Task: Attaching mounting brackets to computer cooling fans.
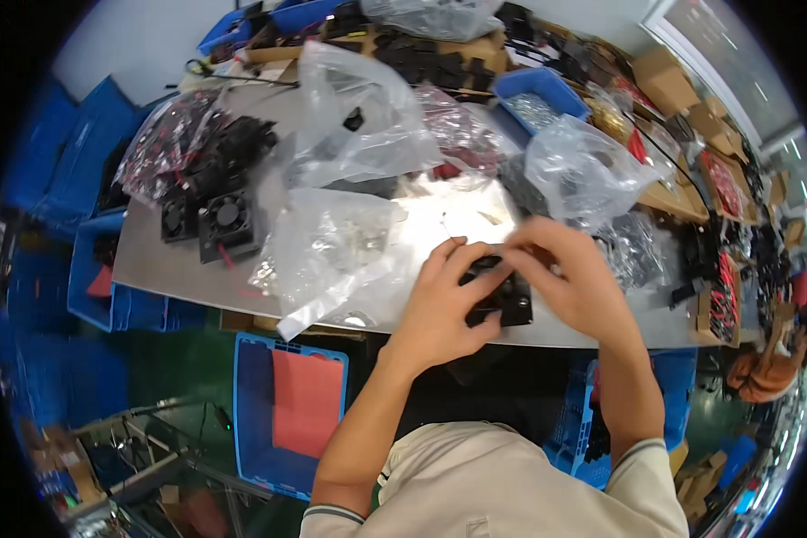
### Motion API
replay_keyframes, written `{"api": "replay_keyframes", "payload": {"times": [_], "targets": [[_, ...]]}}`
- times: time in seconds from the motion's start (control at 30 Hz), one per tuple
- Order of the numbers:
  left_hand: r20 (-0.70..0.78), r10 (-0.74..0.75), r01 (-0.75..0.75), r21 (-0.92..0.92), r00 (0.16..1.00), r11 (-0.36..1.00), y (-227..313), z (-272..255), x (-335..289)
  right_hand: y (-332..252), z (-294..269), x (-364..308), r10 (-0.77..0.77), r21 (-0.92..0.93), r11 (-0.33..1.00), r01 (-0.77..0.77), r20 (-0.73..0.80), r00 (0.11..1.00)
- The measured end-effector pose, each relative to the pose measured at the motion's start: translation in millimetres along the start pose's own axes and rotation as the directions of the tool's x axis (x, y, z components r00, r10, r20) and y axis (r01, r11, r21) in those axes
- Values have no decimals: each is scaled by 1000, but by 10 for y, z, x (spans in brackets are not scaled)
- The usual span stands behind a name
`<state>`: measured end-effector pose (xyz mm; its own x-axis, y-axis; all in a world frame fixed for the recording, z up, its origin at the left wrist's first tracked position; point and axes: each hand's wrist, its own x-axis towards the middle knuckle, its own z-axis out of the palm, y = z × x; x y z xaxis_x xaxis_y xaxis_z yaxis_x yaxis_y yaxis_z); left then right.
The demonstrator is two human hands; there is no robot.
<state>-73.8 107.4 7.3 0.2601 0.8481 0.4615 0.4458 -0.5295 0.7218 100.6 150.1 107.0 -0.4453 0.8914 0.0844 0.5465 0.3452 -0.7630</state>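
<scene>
- Metal table (148, 255): the black part (516, 309) is at its front edge, right of a clear bag (327, 233).
- Left hand (441, 300): curled around that part, gripping it.
- Right hand (569, 273): fingers narrowed at its top; I cannot tell whether they pinch anything.
- Black part: seemingly mid-fingerwork; the next move likely calls for a steady left grip and fine right fingertips.

Your left hand (439, 309) held a black part (516, 305) over the table's (148, 260) near edge; your right hand (569, 273) bent over its far side.
</scene>
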Motion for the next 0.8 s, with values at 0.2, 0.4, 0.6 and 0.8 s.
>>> {"api": "replay_keyframes", "payload": {"times": [0.2,0.4,0.6,0.8], "targets": [[61,48,-55,127,997,990,48,-137,19,-586,1157,815,-423,-269,782,563,434,795],[92,2,-9,83,996,997,-13,-1,7,-502,1752,927,-318,-402,806,435,326,890],[37,6,-9,67,999,998,-49,52,-5,-535,1752,804,-286,-407,810,423,355,890],[10,-21,20,54,1000,998,-23,74,-2,-637,1723,746,-151,-464,832,302,334,930]]}}
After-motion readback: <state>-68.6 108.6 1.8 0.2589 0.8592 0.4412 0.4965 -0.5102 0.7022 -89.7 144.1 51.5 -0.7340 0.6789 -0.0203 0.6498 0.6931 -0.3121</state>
